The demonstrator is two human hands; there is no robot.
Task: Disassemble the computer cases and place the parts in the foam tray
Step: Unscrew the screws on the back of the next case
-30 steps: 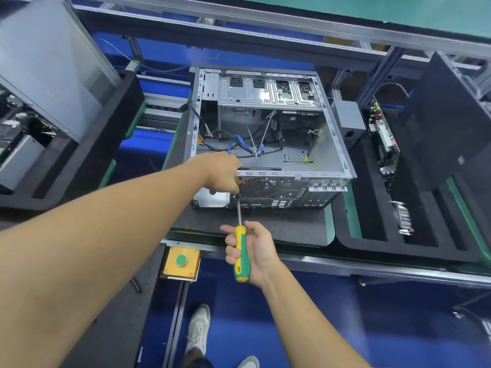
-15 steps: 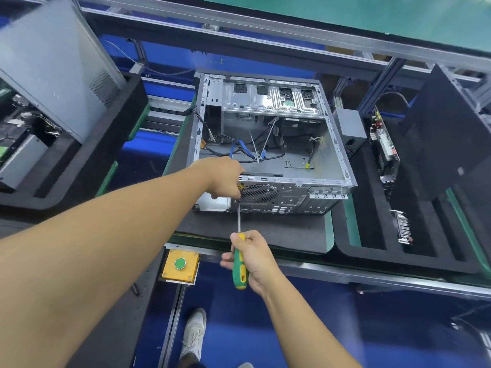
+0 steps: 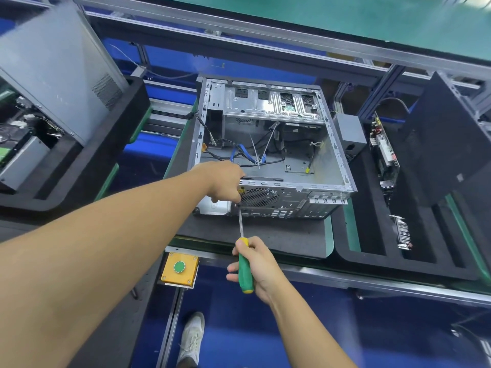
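While the right hand [image 3: 255, 264] grips the green-and-yellow-handled screwdriver [image 3: 245, 272], its thin shaft runs up to the rear panel of the open grey metal computer case [image 3: 329, 166], tip just left of the round fan grille.

Left hand [image 3: 225, 181]: on the case's near rear edge, fingers curled down around the tip. Cannot tell whether they pinch the tip, a screw or only the panel.

Case lies on its side on a dark grey foam pad [image 3: 279, 235], open face up. Inside: black and blue cables [image 3: 239, 155] bundled with white ties, a silver drive cage [image 3: 271, 104] along the far end, and bare floor to the right.

Black foam tray [image 3: 372, 261] just right of the pad, slotted. Holds a grey boxy power supply [image 3: 350, 134] at the far end, a circuit board on edge [image 3: 385, 152], a small card with a metal bracket [image 3: 402, 232], and a dark flat side panel [image 3: 446, 144] leaning.

Second black foam tray [image 3: 79, 181] to the left: a pale grey vented side panel [image 3: 53, 62] stands tilted, with a grey metal box [image 3: 24, 160] and wiring beside it.

Yellow box with a green button [image 3: 180, 269] sits below the pad's near edge.
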